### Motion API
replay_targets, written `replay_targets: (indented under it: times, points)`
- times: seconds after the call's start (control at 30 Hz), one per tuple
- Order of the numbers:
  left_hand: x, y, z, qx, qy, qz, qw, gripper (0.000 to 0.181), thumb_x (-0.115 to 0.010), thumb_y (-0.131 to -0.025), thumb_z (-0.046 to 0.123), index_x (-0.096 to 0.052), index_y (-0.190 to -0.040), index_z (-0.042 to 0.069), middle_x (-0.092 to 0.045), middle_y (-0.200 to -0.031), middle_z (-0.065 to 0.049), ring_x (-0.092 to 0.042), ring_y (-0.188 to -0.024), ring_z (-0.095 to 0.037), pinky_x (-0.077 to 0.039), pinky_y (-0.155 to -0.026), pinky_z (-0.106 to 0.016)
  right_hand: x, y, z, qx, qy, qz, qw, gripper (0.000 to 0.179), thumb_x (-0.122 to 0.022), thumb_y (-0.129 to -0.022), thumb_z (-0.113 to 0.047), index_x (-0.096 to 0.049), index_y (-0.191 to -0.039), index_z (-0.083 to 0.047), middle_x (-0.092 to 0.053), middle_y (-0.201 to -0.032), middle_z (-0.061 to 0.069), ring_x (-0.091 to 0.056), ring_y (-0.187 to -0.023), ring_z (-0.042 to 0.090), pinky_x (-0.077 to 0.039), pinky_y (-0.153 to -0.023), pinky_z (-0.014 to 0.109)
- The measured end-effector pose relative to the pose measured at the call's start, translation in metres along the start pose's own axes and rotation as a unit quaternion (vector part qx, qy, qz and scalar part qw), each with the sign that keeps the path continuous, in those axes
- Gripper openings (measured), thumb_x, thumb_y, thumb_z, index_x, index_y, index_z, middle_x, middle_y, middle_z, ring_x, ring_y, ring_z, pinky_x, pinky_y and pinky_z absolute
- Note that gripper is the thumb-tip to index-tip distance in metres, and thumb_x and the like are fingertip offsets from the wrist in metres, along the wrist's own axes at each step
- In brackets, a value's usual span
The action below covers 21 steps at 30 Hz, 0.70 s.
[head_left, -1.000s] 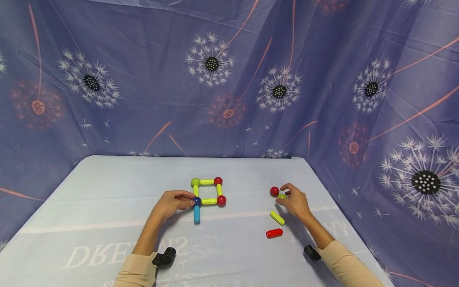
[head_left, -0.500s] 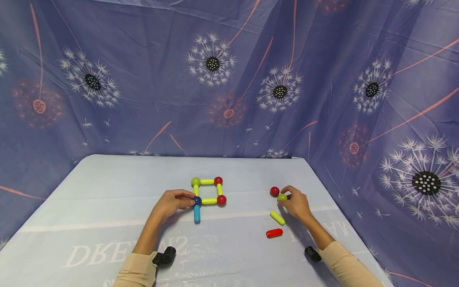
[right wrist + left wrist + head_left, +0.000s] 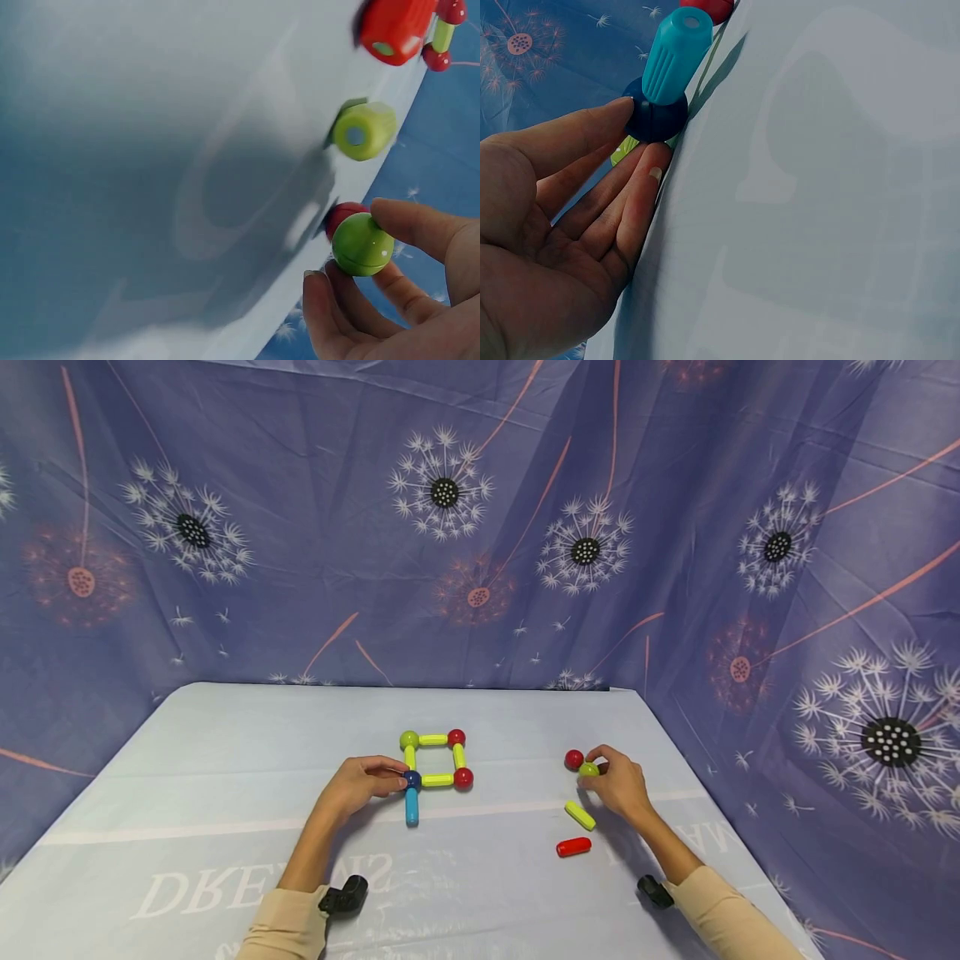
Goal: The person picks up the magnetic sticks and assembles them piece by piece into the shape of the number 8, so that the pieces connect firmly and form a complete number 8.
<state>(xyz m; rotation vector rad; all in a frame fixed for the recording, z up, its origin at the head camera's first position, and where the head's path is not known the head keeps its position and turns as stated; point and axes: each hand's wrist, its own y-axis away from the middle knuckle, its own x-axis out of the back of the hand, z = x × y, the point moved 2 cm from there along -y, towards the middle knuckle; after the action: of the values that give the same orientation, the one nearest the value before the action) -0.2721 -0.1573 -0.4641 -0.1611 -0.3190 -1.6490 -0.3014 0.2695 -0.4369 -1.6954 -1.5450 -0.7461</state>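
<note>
Right hand (image 3: 619, 783) fingers have drawn in round the loose green ball (image 3: 363, 244) since a second ago; we see the left hand (image 3: 363, 785) and the built pieces staying put.

Biggest first: we have a purple-blue dandelion-print backdrop (image 3: 337, 510) behind and at the right, then a pale covered table (image 3: 480, 893) with mirrored lettering. Beige sleeves (image 3: 287, 922) on both arms, black wrist devices (image 3: 345, 896) by the cuffs.

Left hand holds the dark blue ball (image 3: 412, 780) between thumb and fingers, at the near-left corner of a square frame (image 3: 437, 781) of yellow-green rods. Right hand pinches the loose green ball, well apart to the right; whether it's off the table we can't tell.

Rods: light blue rod (image 3: 412, 807) touches the dark blue ball and points toward us; loose yellow-green rod (image 3: 580, 816) and red rod (image 3: 573, 847) lie nearer us than the right hand's ball.

Balls: green corner ball (image 3: 408, 740) far left, red corner balls (image 3: 456, 738) on the right side. Loose red ball (image 3: 574, 759) sits just beside the pinched one; contact unclear.
</note>
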Motion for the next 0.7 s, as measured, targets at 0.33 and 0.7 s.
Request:
replay_targets:
  times: [0.33,0.7]
  points:
    - [0.0,0.001,0.002,0.002,-0.008,0.002,1.0,0.029,-0.08,-0.087,0.015,-0.076,-0.114,0.006,-0.077,-0.104,-0.009,-0.068,-0.09,-0.014,-0.049,-0.075,-0.031,0.002,0.006,-0.023,0.027,-0.018,0.0,0.9995,0.03,-0.078,-0.083,-0.017,-0.069,-0.111,-0.01,-0.075,-0.095,0.013,-0.066,-0.083,0.024,-0.047,-0.066,0.031]
    - [0.001,-0.002,-0.001,0.001,-0.012,0.005,0.9999,0.027,-0.079,-0.087,0.014,-0.077,-0.113,0.007,-0.078,-0.102,-0.006,-0.068,-0.09,-0.013,-0.049,-0.076,-0.03,-0.011,0.015,-0.054,0.064,-0.041,-0.016,0.997,0.03,-0.081,-0.083,-0.015,-0.07,-0.111,-0.011,-0.074,-0.096,0.009,-0.068,-0.09,0.023,-0.051,-0.073,0.034]
